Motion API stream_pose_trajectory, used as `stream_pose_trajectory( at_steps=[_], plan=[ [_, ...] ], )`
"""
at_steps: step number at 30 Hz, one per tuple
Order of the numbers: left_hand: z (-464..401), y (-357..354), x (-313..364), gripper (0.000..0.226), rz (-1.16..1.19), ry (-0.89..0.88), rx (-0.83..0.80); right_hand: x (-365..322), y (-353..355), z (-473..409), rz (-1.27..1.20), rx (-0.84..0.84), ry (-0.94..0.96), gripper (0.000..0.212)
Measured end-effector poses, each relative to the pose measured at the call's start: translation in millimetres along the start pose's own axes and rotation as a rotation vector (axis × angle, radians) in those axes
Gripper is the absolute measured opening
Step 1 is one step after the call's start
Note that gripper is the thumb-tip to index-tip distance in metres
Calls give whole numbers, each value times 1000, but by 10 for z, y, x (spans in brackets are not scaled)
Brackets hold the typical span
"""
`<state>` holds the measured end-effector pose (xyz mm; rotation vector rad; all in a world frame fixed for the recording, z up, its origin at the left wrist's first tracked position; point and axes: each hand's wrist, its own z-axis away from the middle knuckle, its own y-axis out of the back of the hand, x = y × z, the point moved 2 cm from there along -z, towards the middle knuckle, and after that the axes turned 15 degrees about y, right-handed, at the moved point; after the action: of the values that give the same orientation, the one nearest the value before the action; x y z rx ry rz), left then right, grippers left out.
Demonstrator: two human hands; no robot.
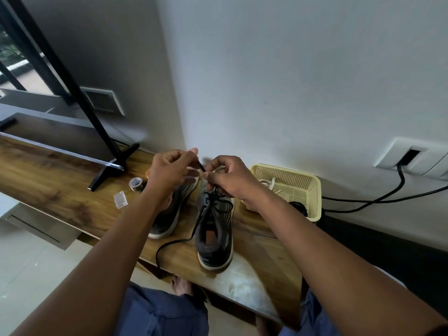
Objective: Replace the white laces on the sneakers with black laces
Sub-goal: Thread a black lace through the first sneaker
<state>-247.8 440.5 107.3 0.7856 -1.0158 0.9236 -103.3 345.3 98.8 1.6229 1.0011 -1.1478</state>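
Two dark grey sneakers stand side by side on the wooden table, heels toward me. The right sneaker has a black lace threaded through its eyelets, and one loose end curls across the table toward the front edge. Above the shoe's toe, my left hand pinches the tip of the lace's other end. My right hand pinches the same lace just below. The left sneaker lies partly hidden under my left forearm. A white lace lies in the yellow basket.
The yellow mesh basket at the right also holds a coiled black lace. A TV stand leg, a small clear plastic box and a tape roll sit to the left. Black cables run from a wall socket on the right.
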Motion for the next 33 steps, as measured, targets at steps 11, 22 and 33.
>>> stream_pose_trajectory(
  at_steps=[11,22,33],
  plan=[
    [69,9,17,22,177,-17,-89,164,-32,-57,102,-30,9,11],
    [47,98,75,28,387,-8,-275,327,5,-126,408,21,-119,31],
    [4,203,-78,39,-614,-32,18,195,-301,-210,-149,-134,29,50]
  ],
)
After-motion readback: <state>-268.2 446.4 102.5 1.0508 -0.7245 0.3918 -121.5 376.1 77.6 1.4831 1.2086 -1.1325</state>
